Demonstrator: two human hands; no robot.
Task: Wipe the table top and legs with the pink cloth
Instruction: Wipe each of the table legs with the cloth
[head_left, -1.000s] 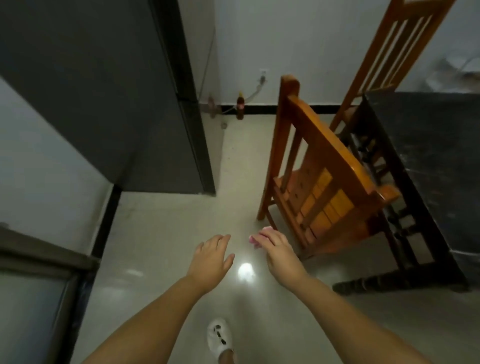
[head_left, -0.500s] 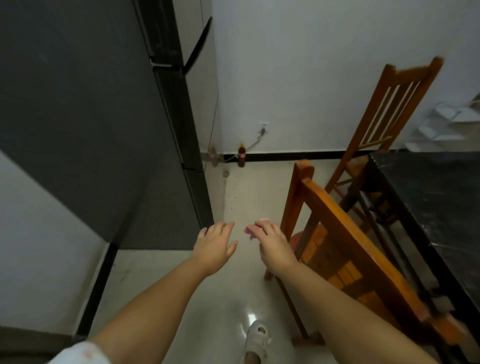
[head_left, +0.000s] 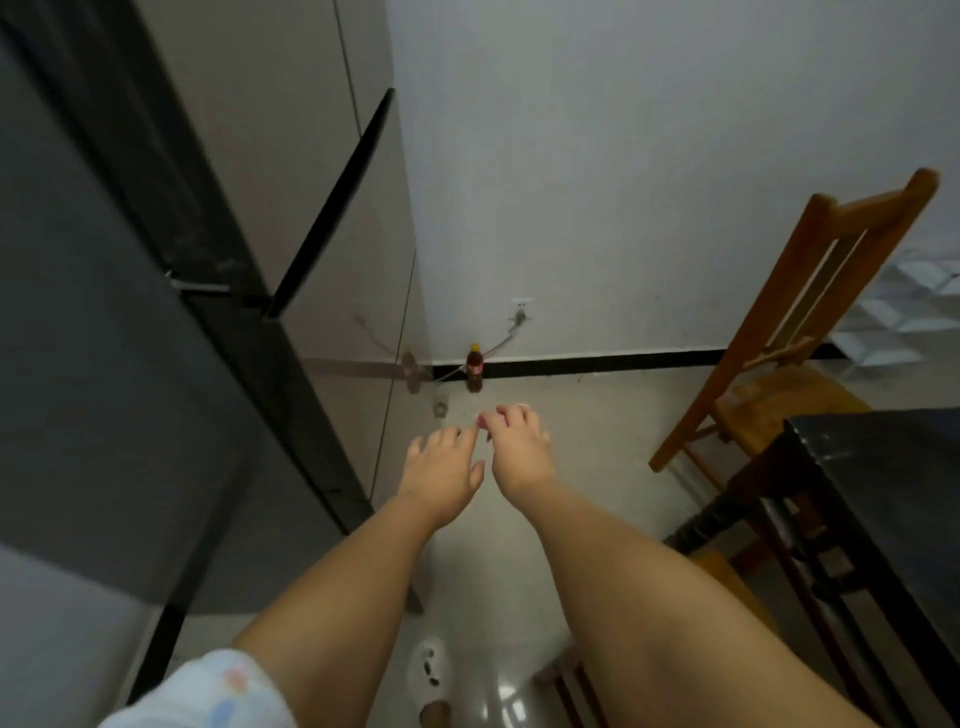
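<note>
Head view: my right hand (head_left: 519, 452) grips the pink cloth (head_left: 488, 418); my left hand (head_left: 441, 467) is open. The bench (head_left: 883, 467) lies off right, nearer my right hand.

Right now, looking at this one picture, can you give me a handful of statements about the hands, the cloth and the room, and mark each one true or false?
1. The right hand holds the pink cloth. True.
2. The left hand holds a bottle. False: its fingers are spread and hold nothing; the bottle stands on the floor by the wall.
3. The cloth is touching the dark table. False: it is held in the air, apart from the table.
4. A wooden chair stands by the far end of the table. True.
5. A plug sits in the wall socket above the bottle. True.
</note>
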